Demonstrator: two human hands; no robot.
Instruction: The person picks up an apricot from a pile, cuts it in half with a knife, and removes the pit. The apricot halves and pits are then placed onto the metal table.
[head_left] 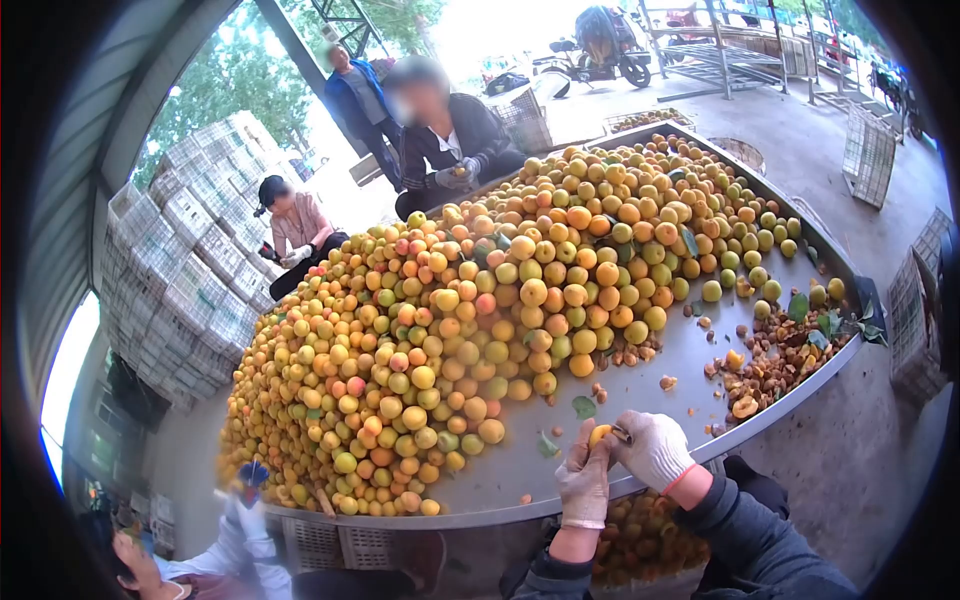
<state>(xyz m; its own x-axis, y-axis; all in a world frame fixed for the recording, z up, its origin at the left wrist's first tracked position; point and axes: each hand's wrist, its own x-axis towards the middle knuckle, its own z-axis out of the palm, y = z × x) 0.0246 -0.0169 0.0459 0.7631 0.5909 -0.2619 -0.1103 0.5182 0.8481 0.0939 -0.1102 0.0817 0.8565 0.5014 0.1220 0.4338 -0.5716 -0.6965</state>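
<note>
My left hand [583,482], in a pale work glove, grips a yellow-orange fruit [599,435] between its fingertips, over the near edge of the metal table [520,480]. Gloved in white with a red cuff, my right hand [652,449] meets the left at the fruit. Its fingers are closed on a small dark tool [621,434] that touches the fruit; its shape is mostly hidden. A green leaf [584,407] lies just beyond my hands. Past it rises a large pile of yellow and orange fruit [480,320].
Brown pits and scraps [770,365] lie at the table's right. Below the near edge is a container of split fruit [650,540]. Co-workers are at the lower left, far left and far side; another person stands behind. Crates [190,250] are stacked left, and more [915,320] stand right.
</note>
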